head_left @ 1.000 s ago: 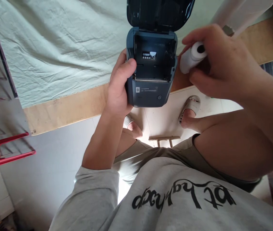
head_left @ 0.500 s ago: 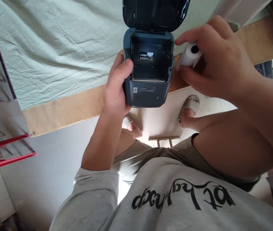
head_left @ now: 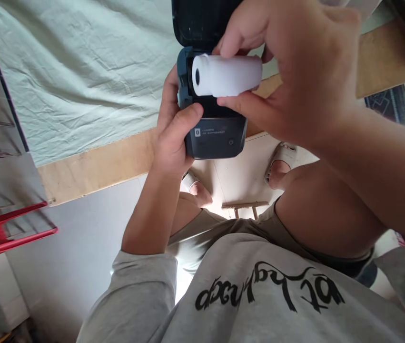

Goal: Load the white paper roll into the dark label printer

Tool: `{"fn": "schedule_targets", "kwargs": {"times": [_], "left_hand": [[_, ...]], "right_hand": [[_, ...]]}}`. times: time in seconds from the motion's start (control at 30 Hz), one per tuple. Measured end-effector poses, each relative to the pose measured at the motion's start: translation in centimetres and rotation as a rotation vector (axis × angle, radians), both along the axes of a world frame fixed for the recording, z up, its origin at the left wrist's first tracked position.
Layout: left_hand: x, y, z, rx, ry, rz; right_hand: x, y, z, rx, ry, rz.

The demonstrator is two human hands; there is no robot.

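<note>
My left hand (head_left: 173, 126) grips a dark blue-black label printer (head_left: 216, 138) by its left side, thumb over the rim. The printer's lid (head_left: 202, 24) stands raised, and part of it is behind my right hand (head_left: 291, 71). Between the thumb and fingers of that hand lies a white paper roll (head_left: 229, 76), turned sideways over the printer's paper bay. The roll's dark core hole faces left. Whether the roll touches the bay cannot be made out, since it hides most of the inside.
A pale green cloth (head_left: 98, 71) covers the surface behind, with a wooden edge (head_left: 102, 174) along its front. At the left is a red plastic frame (head_left: 20, 228). A small wooden stool (head_left: 245, 206) shows on the floor between my feet. A dark object occupies the top right corner.
My right hand has moved left and up with the paper roll, turning it from near upright to lengthwise across the open printer. The printer has shifted slightly left.
</note>
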State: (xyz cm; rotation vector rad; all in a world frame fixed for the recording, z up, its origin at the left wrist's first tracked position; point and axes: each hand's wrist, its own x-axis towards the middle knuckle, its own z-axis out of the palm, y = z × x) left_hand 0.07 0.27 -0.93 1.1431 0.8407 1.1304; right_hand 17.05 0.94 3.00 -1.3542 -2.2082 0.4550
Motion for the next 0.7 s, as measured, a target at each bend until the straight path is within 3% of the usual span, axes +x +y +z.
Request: {"fn": "schedule_targets", "kwargs": {"times": [0.17, 0.37, 0.57, 0.63, 0.7], "left_hand": [[0.0, -0.1, 0.1, 0.003, 0.003, -0.026], [-0.1, -0.2, 0.3, -0.001, 0.021, 0.009], [-0.6, 0.0, -0.1, 0.02, 0.004, -0.063], [-0.8, 0.2, -0.3, 0.033, -0.005, -0.071], [-0.9, 0.4, -0.4, 0.041, 0.002, -0.085]], "right_hand": [[-0.5, 0.9, -0.5, 0.159, -0.14, -0.017], [-0.4, 0.0, -0.4, 0.272, -0.089, 0.109], [0.2, -0.9, -0.9, 0.328, -0.091, 0.311], [0.9, -0.8, -1.1, 0.301, -0.001, 0.27], [1.6, -0.5, -1.4, 0.265, 0.12, 0.105]]}}
